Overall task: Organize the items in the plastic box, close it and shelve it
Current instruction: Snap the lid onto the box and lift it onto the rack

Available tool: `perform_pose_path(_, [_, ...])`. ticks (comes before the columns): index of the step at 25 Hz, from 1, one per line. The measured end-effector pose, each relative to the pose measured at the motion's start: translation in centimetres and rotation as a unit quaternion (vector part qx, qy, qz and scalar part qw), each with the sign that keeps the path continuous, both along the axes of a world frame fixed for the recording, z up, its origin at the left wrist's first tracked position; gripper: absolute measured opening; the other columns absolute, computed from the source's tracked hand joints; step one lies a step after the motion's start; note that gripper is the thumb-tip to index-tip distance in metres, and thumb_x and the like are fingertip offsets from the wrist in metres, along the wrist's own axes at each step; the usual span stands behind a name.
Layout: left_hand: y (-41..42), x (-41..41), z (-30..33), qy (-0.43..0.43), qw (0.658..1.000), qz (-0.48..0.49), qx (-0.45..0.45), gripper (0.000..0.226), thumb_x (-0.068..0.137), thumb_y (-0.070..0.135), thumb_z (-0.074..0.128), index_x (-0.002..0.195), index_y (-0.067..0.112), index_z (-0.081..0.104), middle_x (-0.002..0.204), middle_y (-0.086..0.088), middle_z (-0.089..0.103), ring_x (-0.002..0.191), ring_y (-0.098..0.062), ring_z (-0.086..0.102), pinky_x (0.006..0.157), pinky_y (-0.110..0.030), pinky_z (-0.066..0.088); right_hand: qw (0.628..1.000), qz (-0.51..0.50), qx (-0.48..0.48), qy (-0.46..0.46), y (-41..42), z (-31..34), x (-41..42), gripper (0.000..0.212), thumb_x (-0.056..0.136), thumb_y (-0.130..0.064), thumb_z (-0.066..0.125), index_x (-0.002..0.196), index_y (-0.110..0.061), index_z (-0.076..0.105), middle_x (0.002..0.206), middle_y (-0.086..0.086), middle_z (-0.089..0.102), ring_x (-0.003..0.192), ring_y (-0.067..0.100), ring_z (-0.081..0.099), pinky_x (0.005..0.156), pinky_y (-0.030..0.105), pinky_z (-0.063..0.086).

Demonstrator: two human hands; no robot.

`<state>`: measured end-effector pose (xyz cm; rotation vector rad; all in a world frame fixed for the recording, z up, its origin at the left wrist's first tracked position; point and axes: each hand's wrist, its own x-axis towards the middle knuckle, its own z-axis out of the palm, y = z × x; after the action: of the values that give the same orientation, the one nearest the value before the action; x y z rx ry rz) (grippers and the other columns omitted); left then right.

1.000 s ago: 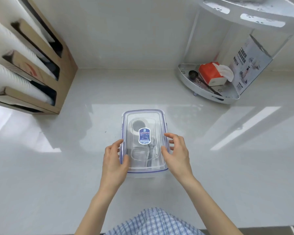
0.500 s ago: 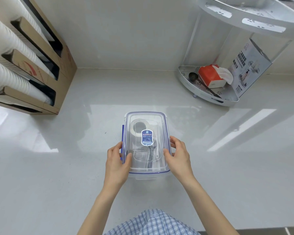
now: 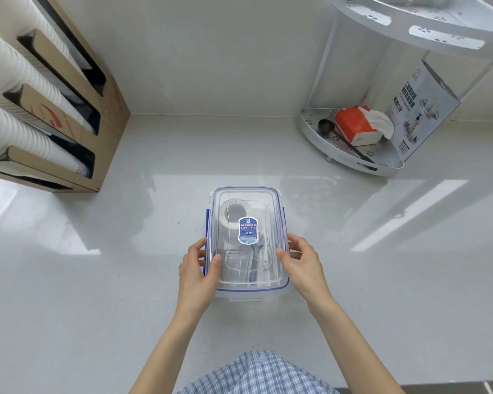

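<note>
A glossy white counter (image 3: 125, 280) meets a plain white wall (image 3: 211, 52). Left of the wall stands a cardboard cup dispenser (image 3: 108, 109); right, a white corner shelf (image 3: 353, 163).

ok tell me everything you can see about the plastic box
The plastic box is clear and rectangular, with a blue seal line around its lid and a blue label on top. It sits flat on the pale counter, lid on. A tape roll and dark slim items show through. The left hand and right hand grip its long sides, thumbs on the lid.
</note>
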<state>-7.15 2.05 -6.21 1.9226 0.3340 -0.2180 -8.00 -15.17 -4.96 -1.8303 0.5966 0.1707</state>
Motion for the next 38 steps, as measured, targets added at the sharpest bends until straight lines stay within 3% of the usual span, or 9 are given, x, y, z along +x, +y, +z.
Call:
perform_pose_path(2, [-0.1, 0.0, -0.1, 0.013, 1.0, 0.007, -0.01, 0.04, 0.086, 0.022, 0.05, 0.124, 0.026, 0.039, 0.116, -0.005, 0.044, 0.119, -0.025, 0.039, 0.105, -0.047, 0.035, 0.999, -0.017, 0.027, 0.022, -0.3, -0.3, -0.5, 0.043, 0.085, -0.027, 0.06, 0.125, -0.018, 0.048, 0.129, 0.01, 0.049, 0.104, 0.016, 0.05, 0.086, 0.025, 0.04])
perform_pose_path(6, [0.1, -0.1, 0.2, 0.069, 0.995, 0.003, -0.073, 0.051, 0.088, 0.026, 0.048, 0.134, 0.023, 0.027, 0.141, -0.009, 0.032, 0.132, -0.021, 0.03, 0.106, -0.035, 0.028, 0.991, -0.011, 0.098, 0.092, -1.1, -0.7, -0.8, 0.064, 0.083, -0.041, 0.059, 0.137, -0.015, 0.035, 0.136, 0.011, 0.048, 0.119, 0.021, 0.049, 0.094, 0.029, 0.039])
perform_pose_path(8, [0.6, 0.0, 0.0, 0.119, 0.985, -0.001, -0.129, 0.057, 0.087, 0.029, 0.05, 0.137, 0.021, 0.023, 0.143, -0.007, 0.032, 0.132, -0.02, 0.032, 0.106, -0.032, 0.026, 0.988, -0.005, 0.112, 0.109, -1.1, -0.8, -0.8, 0.068, 0.083, -0.042, 0.058, 0.139, -0.011, 0.032, 0.138, 0.009, 0.047, 0.123, 0.021, 0.047, 0.101, 0.032, 0.037])
perform_pose_path(12, [1.6, 0.4, -1.2, 0.17, 0.964, -0.005, -0.203, 0.051, 0.084, 0.032, 0.054, 0.129, 0.014, 0.04, 0.132, -0.007, 0.053, 0.117, -0.022, 0.051, 0.105, -0.038, 0.037, 0.99, -0.023, 0.127, 0.065, -1.0, -0.7, -0.7, 0.048, 0.084, -0.031, 0.06, 0.126, -0.009, 0.048, 0.107, 0.0, 0.061, 0.101, 0.017, 0.057, 0.087, 0.025, 0.046])
perform_pose_path(15, [1.5, 0.3, -1.1, 0.149, 0.968, -0.014, -0.2, 0.038, 0.085, 0.028, 0.053, 0.119, 0.012, 0.051, 0.12, -0.007, 0.062, 0.109, -0.021, 0.057, 0.091, -0.032, 0.041, 0.991, -0.052, 0.114, 0.041, -1.0, -0.8, -0.6, 0.046, 0.081, -0.028, 0.065, 0.12, -0.013, 0.045, 0.107, 0.005, 0.061, 0.095, 0.019, 0.06, 0.083, 0.026, 0.048])
perform_pose_path(18, [1.4, 0.3, -1.0, 0.134, 0.972, -0.001, -0.193, 0.04, 0.084, 0.029, 0.054, 0.121, 0.013, 0.05, 0.12, -0.006, 0.061, 0.11, -0.021, 0.056, 0.09, -0.031, 0.042, 0.995, -0.052, 0.083, 0.025, -0.9, -0.8, -0.5, 0.047, 0.08, -0.026, 0.066, 0.119, -0.013, 0.045, 0.098, 0.005, 0.06, 0.083, 0.015, 0.058, 0.07, 0.021, 0.049])
perform_pose_path(21, [1.4, 0.2, -1.0, 0.119, 0.978, 0.013, -0.17, 0.046, 0.083, 0.031, 0.055, 0.125, 0.014, 0.045, 0.123, -0.005, 0.057, 0.112, -0.021, 0.053, 0.092, -0.032, 0.042, 0.999, -0.028, 0.035, 0.018, -0.9, -1.0, -0.4, 0.047, 0.082, -0.029, 0.064, 0.123, -0.015, 0.046, 0.114, 0.014, 0.056, 0.096, 0.023, 0.058, 0.081, 0.031, 0.051])
perform_pose_path(27, [1.3, 0.1, -1.0, 0.108, 0.982, 0.007, -0.154, 0.05, 0.083, 0.033, 0.053, 0.128, 0.014, 0.041, 0.126, -0.005, 0.054, 0.112, -0.02, 0.051, 0.089, -0.029, 0.039, 0.997, 0.05, -0.059, -0.022, 0.0, -0.9, -0.5, 0.051, 0.093, -0.024, 0.046, 0.14, -0.011, 0.032, 0.138, 0.007, 0.05, 0.123, 0.022, 0.049, 0.107, 0.033, 0.04])
perform_pose_path(38, [0.3, -0.1, 0.0, 0.017, 0.998, 0.04, -0.05, 0.049, 0.084, 0.022, 0.056, 0.129, 0.014, 0.039, 0.116, 0.001, 0.042, 0.103, -0.015, 0.046, 0.083, -0.028, 0.038, 0.992, 0.047, -0.108, -0.048, 1.1, -0.9, -0.7, 0.048, 0.096, -0.021, 0.039, 0.142, -0.011, 0.029, 0.135, 0.007, 0.052, 0.122, 0.022, 0.05, 0.102, 0.027, 0.038])
